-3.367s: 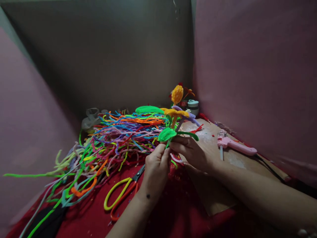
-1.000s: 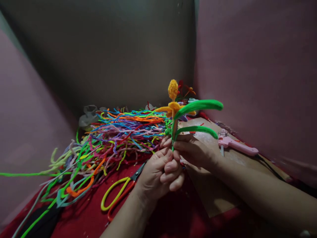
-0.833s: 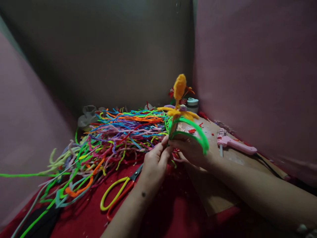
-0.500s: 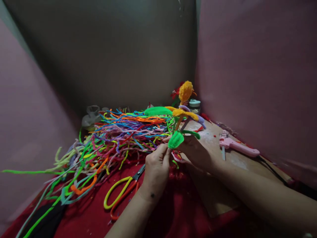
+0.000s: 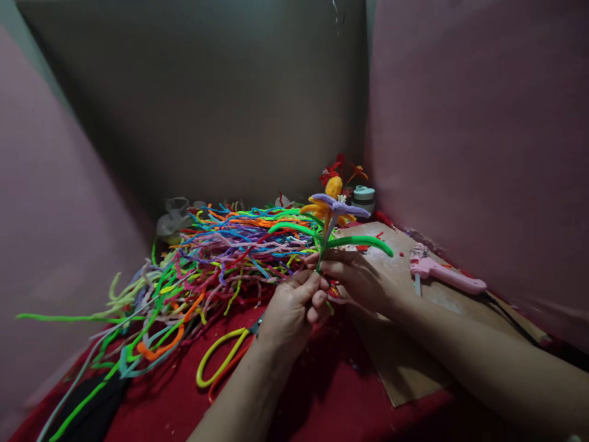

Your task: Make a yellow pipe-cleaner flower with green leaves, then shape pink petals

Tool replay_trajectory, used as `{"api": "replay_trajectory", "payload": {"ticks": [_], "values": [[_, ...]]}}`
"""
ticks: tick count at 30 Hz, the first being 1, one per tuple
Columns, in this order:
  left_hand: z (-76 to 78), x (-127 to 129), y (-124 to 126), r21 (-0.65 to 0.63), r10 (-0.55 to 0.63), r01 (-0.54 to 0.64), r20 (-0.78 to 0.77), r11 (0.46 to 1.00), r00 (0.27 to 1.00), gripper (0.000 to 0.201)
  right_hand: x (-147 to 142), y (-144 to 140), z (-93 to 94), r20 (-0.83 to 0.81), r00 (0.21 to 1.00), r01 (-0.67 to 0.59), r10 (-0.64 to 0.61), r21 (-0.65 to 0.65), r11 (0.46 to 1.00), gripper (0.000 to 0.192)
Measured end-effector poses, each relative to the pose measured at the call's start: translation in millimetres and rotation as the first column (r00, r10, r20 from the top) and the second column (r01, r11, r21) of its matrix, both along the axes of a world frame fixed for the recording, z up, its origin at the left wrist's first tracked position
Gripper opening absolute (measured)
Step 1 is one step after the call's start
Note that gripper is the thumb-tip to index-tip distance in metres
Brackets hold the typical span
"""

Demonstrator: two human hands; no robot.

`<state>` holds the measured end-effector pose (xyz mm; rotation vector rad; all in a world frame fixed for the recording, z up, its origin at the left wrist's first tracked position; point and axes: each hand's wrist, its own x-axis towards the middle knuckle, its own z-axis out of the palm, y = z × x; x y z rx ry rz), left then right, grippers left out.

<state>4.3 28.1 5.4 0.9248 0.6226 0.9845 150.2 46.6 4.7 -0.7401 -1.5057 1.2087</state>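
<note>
Upright between my hands stands a pipe-cleaner flower (image 5: 338, 209) with purple and orange petals, a fuzzy yellow-orange bud and long green leaves. My left hand (image 5: 292, 307) is closed on its green stem, thumb and fingers pinched together. Just above and to the right, my right hand (image 5: 356, 276) has its fingers bent around the same stem below the leaves; their tips are partly hidden. Scissors (image 5: 223, 356) with yellow and orange handles lie beside my left forearm, which covers part of them.
A large heap of coloured pipe cleaners (image 5: 230, 245) spreads across the left. On a brown board (image 5: 414, 362) at right lies a pink glue gun (image 5: 444, 273) with its cord. A lidded jar (image 5: 363, 199) and red flowers (image 5: 340, 169) stand at the back. Red cloth (image 5: 331, 393) covers the front.
The flower has turned and come lower, its bud dropping and the leaves now spreading to both sides. My left hand has moved slightly down, fingers still closed on the stem.
</note>
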Motion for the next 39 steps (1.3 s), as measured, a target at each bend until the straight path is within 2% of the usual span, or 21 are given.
{"api": "replay_trajectory", "payload": {"ticks": [3,5,6,8,10,12,13,14,17,20,22,25,28,33,37,39], "values": [[-0.7,-2.4,0.3,-0.042,-0.164,0.17,0.12,0.985,0.979,0.018,-3.6,1.6,-8.0,-0.089,0.995,-0.052,0.046,-0.067,0.996,0.021],[0.2,-3.0,0.9,-0.009,-0.2,0.201,0.081,0.98,0.976,0.02,-7.1,-0.1,-10.0,-0.219,0.972,-0.126,0.088,-0.166,0.978,0.024],[0.9,-2.8,1.1,0.033,-0.177,0.176,0.007,0.984,0.984,0.022,-8.4,-1.5,-9.3,-0.255,0.962,-0.155,0.103,-0.195,0.968,0.024],[1.9,-1.6,1.1,0.19,-0.036,0.077,-0.209,0.979,0.977,0.024,-9.5,-4.6,-5.5,-0.258,0.96,-0.169,0.11,-0.222,0.96,0.024],[0.4,-0.1,0.9,0.408,0.21,-0.037,-0.389,0.912,0.897,0.021,-9.3,-6.5,-1.7,-0.227,0.973,-0.095,0.046,-0.208,0.974,0.024],[-3.2,1.3,1.2,0.564,0.42,-0.114,-0.449,0.818,0.788,0.016,-8.9,-6.4,-1.2,-0.2,0.98,-0.016,-0.021,-0.179,0.984,0.023],[-5.0,1.7,1.6,0.597,0.472,-0.136,-0.452,0.791,0.757,0.017,-9.0,-5.8,-2.3,-0.184,0.983,-0.004,-0.026,-0.165,0.986,0.023],[-6.4,2.0,2.2,0.592,0.473,-0.142,-0.452,0.793,0.757,0.02,-9.1,-5.1,-3.8,-0.164,0.986,-0.012,-0.012,-0.147,0.989,0.023],[-6.2,1.9,3.9,0.452,0.307,-0.107,-0.398,0.886,0.865,0.027,-9.9,-4.6,-6.0,-0.1,0.993,-0.072,0.061,-0.11,0.991,0.027],[-3.7,1.9,4.3,0.256,0.13,-0.077,-0.196,0.963,0.972,0.029,-10.2,-8.1,0.0,-0.061,0.991,-0.121,0.115,-0.108,0.987,0.025],[-3.5,2.8,3.4,0.125,0.065,-0.059,-0.042,0.99,0.997,0.028,-9.5,-10.4,5.0,-0.021,0.997,-0.081,0.08,-0.079,0.994,0.022],[-4.5,5.0,1.1,0.006,-0.008,0.007,0.12,1.0,0.993,0.023,-6.9,-9.2,5.8,0.017,1.0,0.008,-0.008,0.011,1.0,0.026],[-3.4,6.5,-0.9,-0.06,-0.02,0.033,0.214,0.998,0.977,0.019,-2.9,-2.3,0.3,0.029,0.999,-0.022,0.021,0.035,0.999,0.027],[1.3,5.3,-2.0,-0.153,-0.003,0.037,0.218,0.988,0.976,0.019,4.1,5.7,4.2,0.119,0.989,-0.085,0.083,0.014,0.996,0.024],[1.7,7.4,-3.4,-0.205,-0.004,0.054,0.235,0.977,0.972,0.019,12.3,-4.4,9.6,0.135,0.988,-0.062,0.071,-0.066,0.996,0.022],[-0.2,10.6,-4.4,-0.246,0.01,0.051,0.242,0.968,0.97,0.017,17.8,-13.6,5.4,0.141,0.989,-0.044,0.051,-0.051,0.998,0.023]]}}
